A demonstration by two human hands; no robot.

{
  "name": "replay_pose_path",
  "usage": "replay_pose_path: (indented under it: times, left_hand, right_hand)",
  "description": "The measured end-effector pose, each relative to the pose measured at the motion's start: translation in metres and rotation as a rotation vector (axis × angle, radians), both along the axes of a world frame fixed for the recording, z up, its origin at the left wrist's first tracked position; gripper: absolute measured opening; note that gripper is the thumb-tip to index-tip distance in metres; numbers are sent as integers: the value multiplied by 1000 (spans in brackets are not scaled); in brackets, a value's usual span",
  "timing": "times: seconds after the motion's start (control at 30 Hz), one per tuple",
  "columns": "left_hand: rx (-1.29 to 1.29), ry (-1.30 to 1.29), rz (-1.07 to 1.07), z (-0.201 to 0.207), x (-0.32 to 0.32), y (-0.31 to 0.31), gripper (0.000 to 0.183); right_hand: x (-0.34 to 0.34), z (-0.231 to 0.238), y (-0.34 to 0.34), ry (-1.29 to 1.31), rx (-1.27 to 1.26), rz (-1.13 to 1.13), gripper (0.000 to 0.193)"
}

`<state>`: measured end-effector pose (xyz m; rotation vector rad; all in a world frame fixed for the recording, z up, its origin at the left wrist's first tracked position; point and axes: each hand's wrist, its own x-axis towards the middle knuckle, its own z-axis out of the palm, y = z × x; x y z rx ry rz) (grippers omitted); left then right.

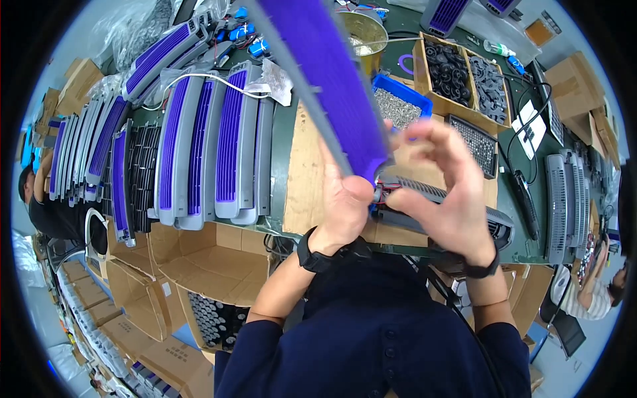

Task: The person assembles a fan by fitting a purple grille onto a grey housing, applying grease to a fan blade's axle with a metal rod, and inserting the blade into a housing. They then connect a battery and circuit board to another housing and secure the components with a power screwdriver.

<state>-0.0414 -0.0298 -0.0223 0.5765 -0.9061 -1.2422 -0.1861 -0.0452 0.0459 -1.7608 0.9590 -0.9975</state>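
A long purple-and-grey housing panel (335, 86) rises tilted from the middle of the bench toward the far left. My left hand (345, 209) is closed around its near end, with the thumb lying on the purple face. To the right of that end, my right hand (458, 192) is slightly blurred, its thumb and fingers apart and nothing visible between them. Under my hands a dark grey grilled housing (424, 192) lies on a cardboard sheet (302, 179). Red wires (391, 188) show near the panel's lower end, partly hidden by my fingers.
Several purple-and-grey housings (229, 139) stand in rows at the left. Beyond my right hand are a blue tray of screws (403, 103), a divided box of black and grey parts (451, 73), and a tray of small metal pieces (474, 142). A black electric screwdriver (525, 205) lies at right.
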Motion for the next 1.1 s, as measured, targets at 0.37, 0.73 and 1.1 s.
replay_pose_path:
  times: [0.37, 0.73, 1.1]
  left_hand:
    - [-411, -1024, -226, 16, 51, -1, 103]
    - [-248, -1006, -396, 16, 49, 12, 89]
    - [-391, -1149, -384, -8, 51, 22, 55]
  right_hand:
    - [-30, 6, -7, -398, 364, 53, 63]
    - [-54, 7, 3, -623, 496, -181, 47]
    - [-61, -49, 16, -630, 543, -313, 46]
